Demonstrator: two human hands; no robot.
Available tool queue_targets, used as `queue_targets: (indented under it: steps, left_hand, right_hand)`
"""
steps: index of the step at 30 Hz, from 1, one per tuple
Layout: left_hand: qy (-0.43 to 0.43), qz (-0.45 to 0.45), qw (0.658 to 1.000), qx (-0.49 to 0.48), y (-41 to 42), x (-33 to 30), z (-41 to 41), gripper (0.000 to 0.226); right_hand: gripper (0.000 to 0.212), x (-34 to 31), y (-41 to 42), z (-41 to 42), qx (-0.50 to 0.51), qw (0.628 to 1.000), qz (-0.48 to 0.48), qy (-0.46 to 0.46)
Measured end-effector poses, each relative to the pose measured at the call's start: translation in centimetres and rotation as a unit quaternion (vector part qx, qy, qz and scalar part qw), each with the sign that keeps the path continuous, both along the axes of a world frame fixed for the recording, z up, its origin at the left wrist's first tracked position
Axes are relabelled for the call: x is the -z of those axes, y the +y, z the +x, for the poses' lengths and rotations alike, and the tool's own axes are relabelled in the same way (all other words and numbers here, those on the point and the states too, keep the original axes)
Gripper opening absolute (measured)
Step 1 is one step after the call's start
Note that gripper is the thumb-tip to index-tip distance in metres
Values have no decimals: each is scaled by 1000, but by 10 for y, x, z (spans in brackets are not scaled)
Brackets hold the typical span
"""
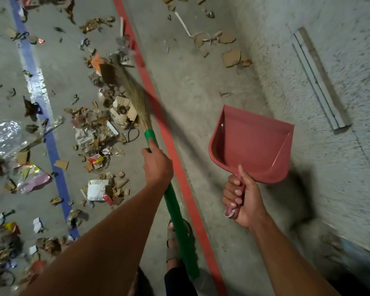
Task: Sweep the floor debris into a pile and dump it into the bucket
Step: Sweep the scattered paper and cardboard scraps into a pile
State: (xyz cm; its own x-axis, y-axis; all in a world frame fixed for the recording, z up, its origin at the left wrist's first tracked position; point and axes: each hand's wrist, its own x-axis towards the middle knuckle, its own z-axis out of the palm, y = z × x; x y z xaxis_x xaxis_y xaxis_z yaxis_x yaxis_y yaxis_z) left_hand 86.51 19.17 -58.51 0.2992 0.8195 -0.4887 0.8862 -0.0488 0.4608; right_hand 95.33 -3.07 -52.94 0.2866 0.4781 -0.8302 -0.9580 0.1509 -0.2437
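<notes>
Debris — torn cardboard, plastic wrappers, foil and paper scraps — lies scattered over the concrete floor, thickest between the blue floor stripe and the red floor stripe, with a few cardboard pieces beyond the red stripe near the rough wall. The left hand grips the green handle of a grass broom, fingers curled round it just below the bristles; the bristles are blurred and reach into the litter beside the red stripe. The right hand holds a red dustpan by its handle, fingers wrapped tight, the pan lifted clear of the floor with its open mouth facing away from the person. A sandalled foot stands under the broom handle — no bucket shows in view.
</notes>
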Motion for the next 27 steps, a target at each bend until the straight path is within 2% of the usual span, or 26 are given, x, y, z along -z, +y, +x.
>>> queue_targets:
  steps: [5, 13, 15, 18, 22, 27]
  left_hand:
    - [-86, 5, 990, 114, -50, -12, 38, 56]
    - [-116, -73, 938, 319, -46, -9, 167, 50]
    - [-91, -96, 943, 307, -32, 0, 186, 45]
    - [-82, -139, 968, 190, -12, 10, 191, 42]
    - [-82, -74, 987, 119, 4, 6, 164, 47]
    - [-116, -41, 984, 125, 3, -14, 140, 55]
  right_hand:
    - [47, -15, 5, 28, 5, 1000, 6, -9]
    - [48, -22, 7, 87, 24, 999, -10, -46]
    - [48, -18, 9, 94, 27, 998, -14, -47]
    - [48, -11, 16, 100, 33, 998, -26, -44]
    - [47, -10, 39, 99, 44, 998, -24, -23]
    - [48, -24, 77, 104, 37, 999, -18, -19]
